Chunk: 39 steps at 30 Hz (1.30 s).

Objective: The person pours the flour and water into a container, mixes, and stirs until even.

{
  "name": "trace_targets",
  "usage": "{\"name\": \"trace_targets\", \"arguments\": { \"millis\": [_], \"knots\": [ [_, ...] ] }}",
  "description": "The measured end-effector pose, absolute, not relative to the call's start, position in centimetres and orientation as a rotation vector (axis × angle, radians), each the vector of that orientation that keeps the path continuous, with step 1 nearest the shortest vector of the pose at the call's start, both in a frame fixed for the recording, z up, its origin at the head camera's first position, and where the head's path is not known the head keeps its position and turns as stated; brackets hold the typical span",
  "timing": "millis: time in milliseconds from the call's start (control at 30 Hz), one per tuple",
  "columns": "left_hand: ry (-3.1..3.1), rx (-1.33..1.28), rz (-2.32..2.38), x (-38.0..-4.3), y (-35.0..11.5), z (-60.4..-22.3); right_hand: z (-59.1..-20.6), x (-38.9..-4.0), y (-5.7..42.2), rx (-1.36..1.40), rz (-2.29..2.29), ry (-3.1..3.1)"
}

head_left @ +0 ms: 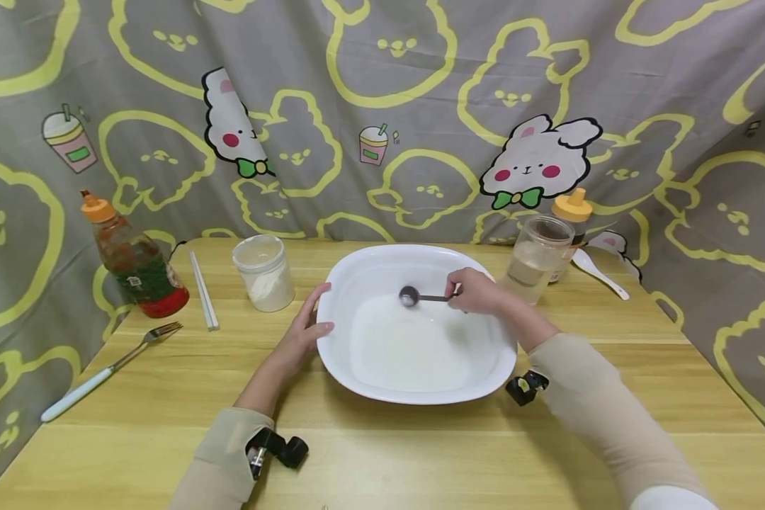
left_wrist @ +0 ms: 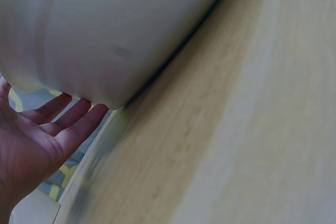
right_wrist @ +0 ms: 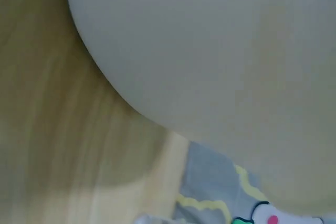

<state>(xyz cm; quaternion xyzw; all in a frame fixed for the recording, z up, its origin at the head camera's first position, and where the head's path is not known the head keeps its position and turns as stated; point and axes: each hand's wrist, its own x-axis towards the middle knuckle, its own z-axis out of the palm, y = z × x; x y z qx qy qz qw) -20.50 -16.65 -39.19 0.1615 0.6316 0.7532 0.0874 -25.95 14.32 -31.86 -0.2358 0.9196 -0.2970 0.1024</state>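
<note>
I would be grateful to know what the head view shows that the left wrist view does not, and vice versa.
Only the head view shows the right hand holding a dark-handled spoon against the interior of the white basin, plus the jar of white powder, the chopsticks and the fork.

Only the left wrist view shows the palm of the left hand and a faint dark mark on the basin's outer wall.

Both share the left hand touching the basin, the wooden table and the patterned curtain.
</note>
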Motion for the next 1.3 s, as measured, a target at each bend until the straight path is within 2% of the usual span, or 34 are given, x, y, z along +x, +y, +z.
{"name": "trace_targets", "arguments": {
  "millis": [300,667,933,1300],
  "knots": [
    [1.875,0.484,2.253,-20.4,-16.6,-39.2,-32.9,-25.0,12.1,-0.726,-0.971,2.295],
    [1.883,0.453,2.251,-20.4,-16.6,-39.1,-30.0,-22.9,16.3,-0.924,-0.661,2.331],
    [1.882,0.462,2.256,-20.4,-16.6,-39.1,-28.8,-23.9,18.4,-0.792,-0.532,2.636],
    [1.857,0.468,2.262,-20.5,-16.4,-39.0,-31.8,-25.9,14.4,-0.558,-0.901,2.598]
  ]
}}
